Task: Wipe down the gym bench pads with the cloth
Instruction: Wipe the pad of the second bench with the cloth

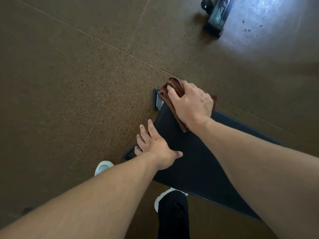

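The bench pad (195,152), black and matte, is seen from above as a long slab whose long axis runs from about 11 o'clock down to 5 o'clock, its near end lying at lower right and its far end at upper centre. At the far end a dark metal foot (156,99) of the frame projects at 10 o'clock, with a small label on it that cannot be read.

The cloth (170,94), reddish brown and folded into several layers, is laid across the far end of the pad, its long axis crossing the pad's width; one edge overhangs towards 12 o'clock. It is pressed flat under the right hand (191,104), whose fingers (172,94) are spread and slightly bent over the folds, the thumb side lying on the cloth.

The left hand (155,147) is rested on the pad's left edge at about 9 o'clock of the pad; its fingers are extended and released, nothing being grasped, with the thumb laid on the pad's top.

White shoes (103,167) are seen on the brown speckled floor (69,83). A black piece of equipment (218,16) is seen at 1 o'clock.
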The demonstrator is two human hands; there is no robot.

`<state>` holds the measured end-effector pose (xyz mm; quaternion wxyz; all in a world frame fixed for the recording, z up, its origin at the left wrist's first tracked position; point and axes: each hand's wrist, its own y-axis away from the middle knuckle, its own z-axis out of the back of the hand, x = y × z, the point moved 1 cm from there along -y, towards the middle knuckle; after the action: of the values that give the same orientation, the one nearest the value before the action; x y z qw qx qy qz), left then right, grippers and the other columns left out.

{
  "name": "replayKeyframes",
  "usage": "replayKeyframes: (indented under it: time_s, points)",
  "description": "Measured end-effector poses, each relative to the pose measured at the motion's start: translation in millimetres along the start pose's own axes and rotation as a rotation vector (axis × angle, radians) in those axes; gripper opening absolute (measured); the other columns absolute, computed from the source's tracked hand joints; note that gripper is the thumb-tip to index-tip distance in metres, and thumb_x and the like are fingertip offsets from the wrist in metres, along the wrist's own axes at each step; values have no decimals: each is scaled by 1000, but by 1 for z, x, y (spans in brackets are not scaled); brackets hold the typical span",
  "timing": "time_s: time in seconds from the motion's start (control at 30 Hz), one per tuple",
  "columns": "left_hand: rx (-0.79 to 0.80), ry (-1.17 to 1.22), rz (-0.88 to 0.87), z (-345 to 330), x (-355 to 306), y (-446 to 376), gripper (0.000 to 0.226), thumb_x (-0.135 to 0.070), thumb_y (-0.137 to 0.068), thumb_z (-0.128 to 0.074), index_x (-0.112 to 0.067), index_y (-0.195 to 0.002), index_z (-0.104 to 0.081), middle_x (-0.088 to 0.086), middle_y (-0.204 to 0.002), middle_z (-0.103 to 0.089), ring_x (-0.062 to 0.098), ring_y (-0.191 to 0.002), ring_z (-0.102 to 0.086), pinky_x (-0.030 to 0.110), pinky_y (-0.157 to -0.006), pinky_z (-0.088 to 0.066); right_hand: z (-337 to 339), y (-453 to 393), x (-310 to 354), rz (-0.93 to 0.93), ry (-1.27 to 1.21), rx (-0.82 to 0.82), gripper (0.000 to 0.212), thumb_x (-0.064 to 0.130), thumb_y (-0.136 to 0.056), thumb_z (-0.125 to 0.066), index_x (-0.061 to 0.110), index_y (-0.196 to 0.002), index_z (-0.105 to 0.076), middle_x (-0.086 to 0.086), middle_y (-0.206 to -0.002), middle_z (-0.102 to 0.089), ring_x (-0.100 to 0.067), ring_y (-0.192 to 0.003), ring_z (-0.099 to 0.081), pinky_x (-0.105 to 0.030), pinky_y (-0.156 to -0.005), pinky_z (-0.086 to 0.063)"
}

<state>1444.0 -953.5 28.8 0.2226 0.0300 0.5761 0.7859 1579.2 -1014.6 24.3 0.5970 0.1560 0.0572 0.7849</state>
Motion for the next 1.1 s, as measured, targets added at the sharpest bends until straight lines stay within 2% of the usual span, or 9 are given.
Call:
replayKeyframes:
  time_s: [0.07, 0.17, 0.33, 0.43, 0.53, 0.73, 0.93, 1.0, 1.1]
  points:
    - [-11, -3, -11, -1, 1, 0, 143, -44, -74, -87, -28, -152, 31, 5, -166, 23, 31, -155, 10, 54, -125, -5, 2, 1, -6, 55, -26, 3, 52, 69, -100, -35, 35, -128, -63, 7, -119, -69, -21, -110, -65, -39, -89, -42]
    - [-20, -5, -41, -1, 4, 1, 142, -46, -73, -87, -28, -152, 30, 5, -167, 20, 31, -155, 7, 54, -125, -6, 6, 8, -33, 120, -76, 2, 51, 69, -101, -39, 38, -136, -58, 11, -123, -70, -17, -111, -66, -36, -86, -44]
    - [-38, -8, -86, 0, 7, 0, 138, -46, -75, -86, -26, -154, 26, 3, -167, 15, 31, -154, 2, 56, -124, -11, 13, 41, -122, -65, -125, -95, 50, 65, -101, -42, 33, -134, -63, 6, -120, -73, -22, -110, -66, -41, -95, -49]
    - [-52, -6, -107, -1, 7, 0, 137, -46, -75, -86, -26, -154, 25, 2, -167, 15, 31, -155, 2, 57, -124, -12, 6, 61, -148, -154, -125, -178, 54, 62, -104, -41, 25, -136, -64, 2, -129, -70, -20, -127, -58, -41, -116, -34]
    - [-62, 8, -108, -2, 9, -3, 138, -45, -74, -87, -26, -154, 23, 1, -167, 14, 30, -154, 1, 56, -124, -12, -5, 60, -120, -221, -126, -224, 48, 56, -106, -40, 27, -136, -63, 7, -140, -64, -17, -145, -43, -40, -127, -15]
    - [-86, 48, -136, -2, 9, 0, 140, -42, -70, -91, -27, -156, 19, 0, -167, 8, 30, -154, -2, 55, -124, -13, -23, 47, -57, 253, -85, -213, 44, 48, -107, -44, 34, -147, -56, 4, -157, -51, -24, -152, -37, -50, -126, -20]
    - [-89, 73, -135, 1, 10, 0, 141, -43, -67, -93, -31, -156, 16, 2, -164, -5, 29, -151, -14, 51, -124, -18, -14, 53, -117, 511, 9, -154, 47, 40, -109, -43, 29, -155, -47, 2, -164, -41, -25, -155, -31, -50, -125, -25]
    - [-91, 74, -133, 0, 12, 0, 141, -45, -65, -93, -34, -156, 15, 1, -162, -7, 28, -149, -18, 51, -123, -20, -8, 60, -153, 510, -16, -156, 51, 44, -108, -43, 28, -156, -45, 1, -164, -40, -24, -154, -33, -49, -125, -25]
    - [-103, 86, -137, -1, 15, -3, 140, -47, -63, -94, -37, -155, 12, -2, -162, -9, 27, -148, -21, 52, -122, -22, 3, 67, -193, 255, -79, -108, 79, 68, -97, -49, 30, -163, -27, -2, -169, -31, -25, -155, -30, -49, -128, -17]
